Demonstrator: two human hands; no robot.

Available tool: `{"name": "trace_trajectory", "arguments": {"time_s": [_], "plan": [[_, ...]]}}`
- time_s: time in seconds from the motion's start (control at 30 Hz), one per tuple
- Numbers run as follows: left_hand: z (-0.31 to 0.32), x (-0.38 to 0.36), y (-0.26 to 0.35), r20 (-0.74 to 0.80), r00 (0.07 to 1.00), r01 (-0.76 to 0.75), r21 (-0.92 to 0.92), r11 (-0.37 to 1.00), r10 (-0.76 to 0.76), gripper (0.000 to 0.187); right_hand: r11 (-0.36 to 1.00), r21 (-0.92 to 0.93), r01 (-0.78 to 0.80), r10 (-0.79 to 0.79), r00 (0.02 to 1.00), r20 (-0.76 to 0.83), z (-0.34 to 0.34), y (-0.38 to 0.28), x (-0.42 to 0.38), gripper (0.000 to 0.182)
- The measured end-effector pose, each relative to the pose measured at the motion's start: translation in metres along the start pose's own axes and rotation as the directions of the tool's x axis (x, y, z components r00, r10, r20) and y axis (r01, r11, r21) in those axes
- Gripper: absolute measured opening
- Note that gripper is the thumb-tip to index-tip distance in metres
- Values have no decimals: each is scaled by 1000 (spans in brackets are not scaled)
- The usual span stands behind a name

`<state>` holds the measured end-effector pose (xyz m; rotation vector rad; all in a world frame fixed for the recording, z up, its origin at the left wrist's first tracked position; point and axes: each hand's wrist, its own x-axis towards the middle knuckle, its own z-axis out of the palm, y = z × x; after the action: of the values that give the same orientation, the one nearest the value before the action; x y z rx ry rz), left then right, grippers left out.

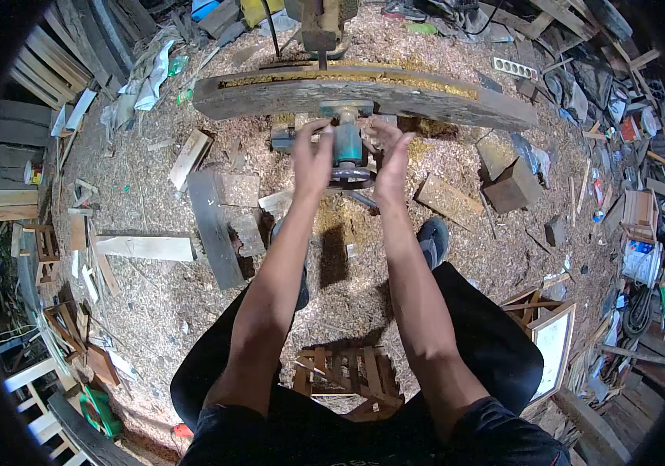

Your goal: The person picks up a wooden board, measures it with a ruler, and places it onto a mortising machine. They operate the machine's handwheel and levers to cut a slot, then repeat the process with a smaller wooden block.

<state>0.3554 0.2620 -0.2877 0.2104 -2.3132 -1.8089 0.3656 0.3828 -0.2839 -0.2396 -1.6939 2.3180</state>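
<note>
A teal metal clamp (347, 144) with a dark round handwheel (353, 178) at its near end stands against a long wooden beam (286, 97). Sawdust lies along a groove cut in the beam's top. My left hand (313, 158) is on the left side of the clamp, slightly blurred, with its fingers apart. On the other side, my right hand (391, 161) has its fingers spread and grips nothing. Neither hand is wrapped round the handwheel. Above the beam, the drill-like bit (322, 60) of a machine (319, 27) points down at the groove.
Wood shavings (154, 303) cover the floor. Wood blocks (513, 186) and offcuts lie on both sides, with a dark plank (214, 229) at left. Between my feet sits a small slatted wooden piece (348, 373). A white power strip (515, 68) lies at back right.
</note>
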Motion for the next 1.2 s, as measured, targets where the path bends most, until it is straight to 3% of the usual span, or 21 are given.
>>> {"name": "trace_trajectory", "arguments": {"time_s": [0.03, 0.07, 0.17, 0.2, 0.3, 0.33, 0.37, 0.43, 0.57, 0.6, 0.67, 0.73, 0.77, 0.83, 0.9, 0.97, 1.03, 1.07, 1.13, 1.17, 1.2], "plan": [[4, -4, 12, -1, 997, -74, 107, 991, 75, 28, 997, 76, -28, 28, 1000, -8, -6, 10, 1, 77], [5, -5, 29, 66, 964, -263, 327, 908, 256, 29, 999, 4, -39, 39, 999, 13, -11, 17, 2, 76], [5, -5, 21, -44, 998, -34, 128, 991, 40, 28, 997, 7, -83, 83, 995, 51, -16, 21, 7, 77], [4, -5, 19, -34, 989, -135, 169, 976, 142, 26, 997, 40, -72, 72, 997, 12, -11, 20, 6, 75], [-2, -8, 22, -37, 997, 65, -13, 998, -65, 25, 996, 13, -90, 89, 994, 68, -3, 7, 7, 75], [-1, -8, 7, -36, 993, 101, -211, 972, -111, 22, 995, -12, -94, 95, 995, 42, 1, 3, 6, 72], [-3, -4, -19, -88, 994, -81, -219, 972, 63, 21, 998, -8, -62, 63, 996, 70, 6, -4, 5, 72], [-3, -6, -27, -94, 986, 92, -381, 920, -138, 29, 1000, 8, 1, -2, 993, 115, 14, -17, 2, 71], [-7, -9, -22, -81, 996, 8, -197, 980, -25, 26, 999, -31, 45, -46, 998, -41, 4, -4, 2, 70], [-5, -6, -16, -68, 997, 39, -97, 995, -46, 27, 989, 135, -51, 51, 999, 9, -5, -5, 2, 66], [5, -4, 13, -161, 970, -152, 184, 971, 182, 29, 996, 19, -86, 86, 996, -10, -21, 27, -7, 63], [0, -7, 22, -72, 997, -25, 122, 992, 34, 30, 987, -75, -140, 135, 989, -59, -25, 39, -29, 59], [0, -8, 18, -24, 999, 48, 95, 994, -46, 32, 987, 20, -161, 163, 978, -128, -21, 50, -32, 59], [1, -12, 9, -26, 980, -192, 143, 971, 198, 38, 962, 204, -183, 231, 941, -246, -10, 61, -35, 60], [0, -13, 17, 24, 936, -350, 154, 924, 351, 39, 964, 116, -239, 261, 931, -255, -8, 54, -35, 54], [1, -12, 7, -18, 957, -286, 76, 955, 288, 38, 966, 132, -222, 251, 923, -292, -1, 46, -34, 50], [-4, -16, -8, -35, 995, -94, -45, 995, 92, 39, 973, -97, -208, 185, 962, -199, -3, 36, -35, 39], [-5, -19, -19, -96, 995, -46, -235, 971, 24, 41, 948, -258, -188, 155, 977, -145, -4, 35, -35, 38], [3, -16, -46, -151, 987, -39, -552, 833, -54, 42, 788, -614, -36, -25, 996, -90, 6, 19, -30, 31], [4, -18, -50, -156, 982, -29, -681, 732, -106, 43, 765, -643, -45, -33, 994, -108, 10, 10, -30, 31], [4, -19, -54, -177, 982, -64, -627, 776, -62, 44, 740, -670, -57, -30, 993, -117, 14, 5, -30, 31]]}}
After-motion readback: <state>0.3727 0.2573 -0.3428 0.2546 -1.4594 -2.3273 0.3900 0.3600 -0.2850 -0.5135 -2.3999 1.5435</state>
